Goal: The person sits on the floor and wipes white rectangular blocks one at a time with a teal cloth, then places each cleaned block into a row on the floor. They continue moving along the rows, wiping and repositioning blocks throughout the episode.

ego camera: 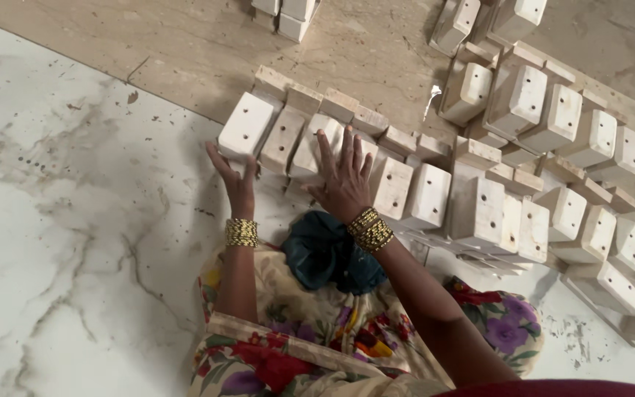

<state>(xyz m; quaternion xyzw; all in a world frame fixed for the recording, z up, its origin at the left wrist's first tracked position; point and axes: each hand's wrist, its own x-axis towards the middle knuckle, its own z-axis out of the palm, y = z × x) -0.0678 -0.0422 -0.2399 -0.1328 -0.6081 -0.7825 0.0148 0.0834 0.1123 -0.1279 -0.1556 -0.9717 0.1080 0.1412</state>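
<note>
a view looking down at a person seated on a white marble floor with grey veins (60,220), which meets a beige stone floor strip (207,51) along a diagonal seam toward the top.

at the left end of a long row of pale wooden rectangular blocks with small drilled holes (428,195), the left hand (235,180) is open, fingers straight and pointing up, its fingertips touching the lower edge of the first pale wooden block (247,125). it grips nothing. a band of gold bangles (242,232) circles that wrist.

just to the right, the right hand (345,180) lies flat with fingers spread, palm pressed down on top of the third and fourth blocks of the row (310,147). it also holds nothing, only rests on them. gold bangles (370,229) sit on this wrist too.

below the hands, a dark teal crumpled cloth (325,254) lies on the person's lap, over a floral cream, red and purple garment (317,338).

further right, the row runs on toward the right edge of the floor, with a second cluster of pale blocks (545,103) leaning together behind it near the top right corner.
</note>
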